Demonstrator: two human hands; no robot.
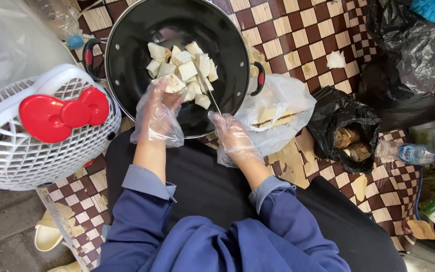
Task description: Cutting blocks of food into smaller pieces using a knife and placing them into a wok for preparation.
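A large black pot [137, 30] with red-tipped handles sits on a checked mat and holds several pale, cut chunks [185, 68]. My left hand [158, 113], in a clear plastic glove, reaches over the pot's near rim and grips one pale chunk [173, 83]. My right hand [232, 133], also gloved, holds a thin knife [208, 90] whose blade points up into the pile of chunks. Both sleeves are blue.
A white plastic basket with a red bow [41, 128] stands at the left. Right of the pot lie a clear bag with pale peelings [278, 113], a black bag holding brown roots [346, 133], a plastic bottle [411, 152] and larger black bags [419, 55].
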